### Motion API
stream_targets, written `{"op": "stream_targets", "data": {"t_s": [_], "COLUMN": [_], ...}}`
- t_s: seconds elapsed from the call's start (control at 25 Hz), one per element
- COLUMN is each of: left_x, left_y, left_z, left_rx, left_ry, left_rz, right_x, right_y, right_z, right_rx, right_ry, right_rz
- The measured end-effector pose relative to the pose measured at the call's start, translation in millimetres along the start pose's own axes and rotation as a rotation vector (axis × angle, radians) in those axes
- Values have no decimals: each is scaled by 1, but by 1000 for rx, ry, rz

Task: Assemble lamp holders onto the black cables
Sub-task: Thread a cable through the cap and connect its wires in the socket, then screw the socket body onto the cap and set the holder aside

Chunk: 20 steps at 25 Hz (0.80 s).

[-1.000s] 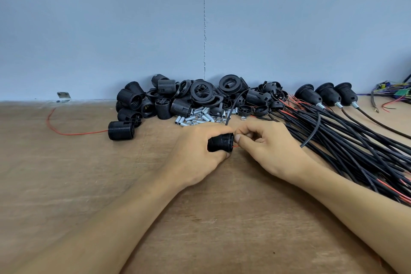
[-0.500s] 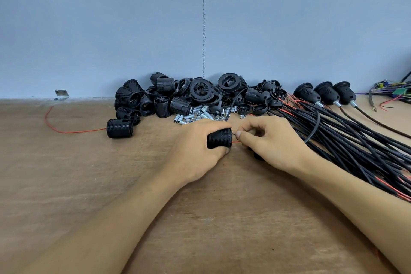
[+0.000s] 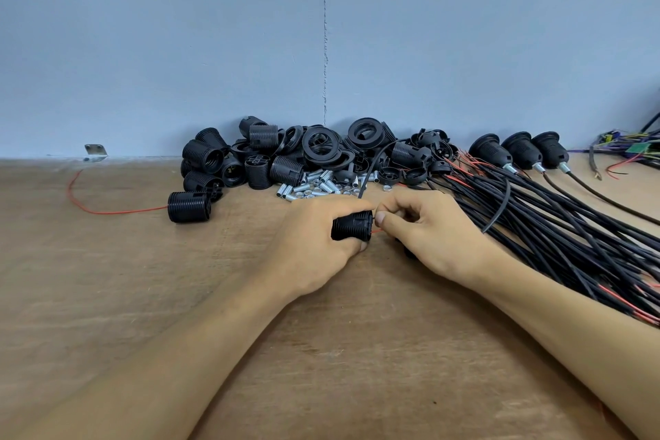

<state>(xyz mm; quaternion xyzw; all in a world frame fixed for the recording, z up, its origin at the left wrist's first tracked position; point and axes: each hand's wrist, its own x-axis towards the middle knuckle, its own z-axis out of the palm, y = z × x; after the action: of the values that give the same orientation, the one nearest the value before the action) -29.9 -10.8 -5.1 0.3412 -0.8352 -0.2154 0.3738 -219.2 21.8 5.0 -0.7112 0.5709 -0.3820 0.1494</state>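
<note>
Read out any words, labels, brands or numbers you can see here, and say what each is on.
No readable text anywhere. The lamp holder in the left hand and the black cable in the right hand show no print; the green board at far right is too small to read.

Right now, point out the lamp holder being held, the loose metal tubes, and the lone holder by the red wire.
Held lamp holder (image 3: 351,225): head view, its exposed ribbed side.
Metal tubes (image 3: 321,186): head view, middle of the pile.
Lone holder (image 3: 189,206): head view, ribbed side wall.
</note>
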Motion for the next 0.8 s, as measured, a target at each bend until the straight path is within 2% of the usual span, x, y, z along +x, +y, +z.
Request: {"op": "stream_targets", "data": {"t_s": [0.36, 0.56, 0.68, 0.8], "left_x": [-2, 0, 1, 4], "left_y": [-1, -2, -8, -12], "left_z": [3, 5, 5, 1], "left_rx": [-27, 64, 10, -158], "left_ry": [-20, 61, 129, 177], "left_rz": [-35, -46, -173, -320], "right_x": [1, 3, 5, 9], "right_y": [1, -2, -4, 2], "right_z": [0, -7, -22, -37], "right_rx": [34, 44, 65, -173], "right_ry": [-37, -55, -103, -246], "right_rz": [13, 65, 62, 74]}}
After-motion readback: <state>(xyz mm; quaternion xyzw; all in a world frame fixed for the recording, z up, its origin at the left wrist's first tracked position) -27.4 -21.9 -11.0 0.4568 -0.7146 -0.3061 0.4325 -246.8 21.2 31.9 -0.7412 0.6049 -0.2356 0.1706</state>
